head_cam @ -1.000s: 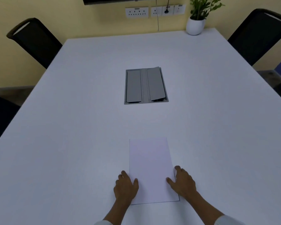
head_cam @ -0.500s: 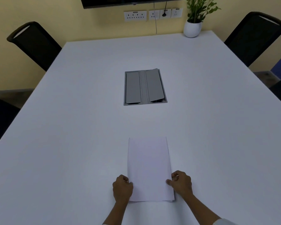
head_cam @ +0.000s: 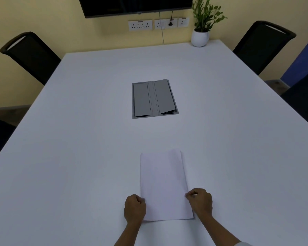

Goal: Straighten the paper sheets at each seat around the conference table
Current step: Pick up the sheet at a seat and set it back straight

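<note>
A small stack of white paper sheets [head_cam: 163, 183] lies lengthwise on the white conference table [head_cam: 78, 157], near its front edge. My left hand [head_cam: 134, 208] pinches the stack's left edge close to the near corner. My right hand [head_cam: 200, 201] pinches the right edge at about the same height. Both hands are curled into loose fists around the edges. The sheets look nearly squared, with a thin sliver of a lower sheet showing along the right side.
A grey cable box with two flaps [head_cam: 154, 99] is set into the table's middle. A potted plant [head_cam: 201, 31] stands at the far right corner. Black chairs stand at the far left [head_cam: 30, 54], the far right [head_cam: 261, 45] and both sides.
My hands went from lying flat beside the sheets to curling and gripping the two long edges. The stack's skew has shrunk. The camera tilted up a little.
</note>
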